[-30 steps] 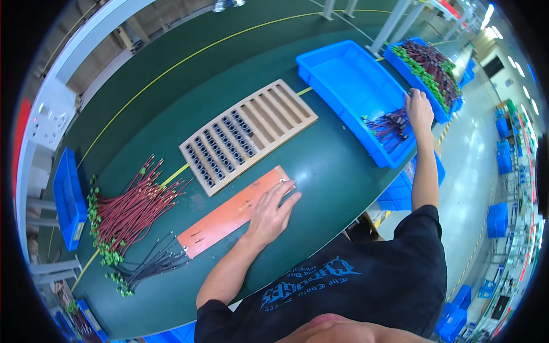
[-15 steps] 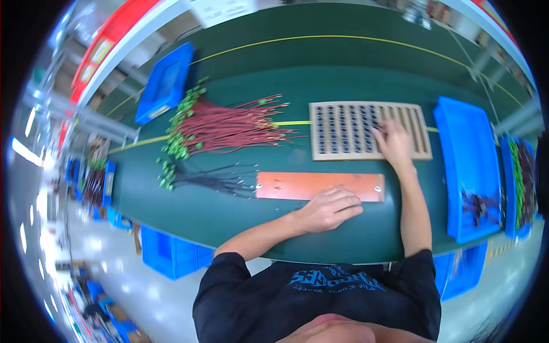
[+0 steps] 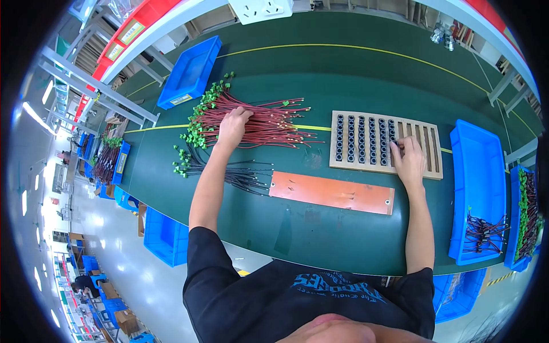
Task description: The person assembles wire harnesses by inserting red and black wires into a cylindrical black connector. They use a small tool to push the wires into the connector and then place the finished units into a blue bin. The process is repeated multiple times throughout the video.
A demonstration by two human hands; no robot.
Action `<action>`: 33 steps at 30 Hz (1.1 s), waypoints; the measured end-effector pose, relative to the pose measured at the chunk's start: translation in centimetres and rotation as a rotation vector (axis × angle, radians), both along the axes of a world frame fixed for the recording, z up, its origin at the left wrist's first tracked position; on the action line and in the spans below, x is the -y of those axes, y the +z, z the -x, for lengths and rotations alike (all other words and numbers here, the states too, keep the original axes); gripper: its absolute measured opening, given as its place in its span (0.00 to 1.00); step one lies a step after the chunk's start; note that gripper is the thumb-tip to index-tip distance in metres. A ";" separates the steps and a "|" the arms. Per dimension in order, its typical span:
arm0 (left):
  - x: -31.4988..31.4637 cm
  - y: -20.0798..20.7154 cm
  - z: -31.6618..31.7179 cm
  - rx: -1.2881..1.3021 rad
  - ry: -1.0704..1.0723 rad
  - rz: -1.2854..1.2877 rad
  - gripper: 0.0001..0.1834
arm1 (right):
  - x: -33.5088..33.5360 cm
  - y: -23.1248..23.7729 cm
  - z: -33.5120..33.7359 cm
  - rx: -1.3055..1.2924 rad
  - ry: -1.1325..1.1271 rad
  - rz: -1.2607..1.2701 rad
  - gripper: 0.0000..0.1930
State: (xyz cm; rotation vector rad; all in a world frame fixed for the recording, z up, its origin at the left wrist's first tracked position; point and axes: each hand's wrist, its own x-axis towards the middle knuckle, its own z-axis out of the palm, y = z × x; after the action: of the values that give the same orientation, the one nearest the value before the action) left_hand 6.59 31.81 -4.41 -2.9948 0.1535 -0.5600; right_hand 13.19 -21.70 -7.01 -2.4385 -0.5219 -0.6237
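My left hand (image 3: 233, 127) lies over a spread bundle of red wires (image 3: 269, 123) with green connectors on their left ends. Its fingers are pinched together at the wires. My right hand (image 3: 409, 160) is at a wooden tray (image 3: 432, 150) with long slots. Thumb and fingertips close on a small black ring-like part at the right end of the filled rows; the fingers partly hide it. Several rows of such black parts (image 3: 361, 140) stand in the tray's left slots. Below the red bundle lie black wires (image 3: 243, 176), also with green connectors.
An orange board (image 3: 331, 193) lies on the green table between me and the tray. A blue bin (image 3: 477, 194) at the right holds dark red wired pieces (image 3: 485, 234). Another blue bin (image 3: 190, 71) stands far left. A white power socket (image 3: 260, 10) hangs at the back.
My left hand has gone from the orange board up and left to the red wires. The right hand stays at the tray. The whole view has shifted.
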 end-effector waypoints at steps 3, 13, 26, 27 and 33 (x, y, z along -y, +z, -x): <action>-0.2 1.0 -0.6 -0.020 -0.054 0.089 0.07 | 0.5 -0.1 0.0 -0.004 -0.015 0.010 0.11; -2.2 6.0 1.7 -0.180 0.188 0.746 0.09 | 0.6 -0.1 0.2 0.025 -0.008 0.021 0.11; -5.7 4.0 0.4 0.035 -0.175 0.236 0.08 | 0.2 0.0 0.2 0.008 -0.007 0.033 0.11; -6.0 4.5 0.3 0.076 -0.225 0.269 0.08 | 0.3 -0.1 0.2 0.009 -0.009 0.041 0.11; -9.4 7.7 3.0 0.334 0.201 0.451 0.09 | 0.3 -0.4 0.0 0.048 0.006 0.046 0.11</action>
State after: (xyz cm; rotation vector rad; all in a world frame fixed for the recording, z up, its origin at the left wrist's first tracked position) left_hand 3.63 41.18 3.27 -3.2071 -0.3381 -1.1937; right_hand 13.17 -21.97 -7.43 -2.4693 -0.5690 -0.6764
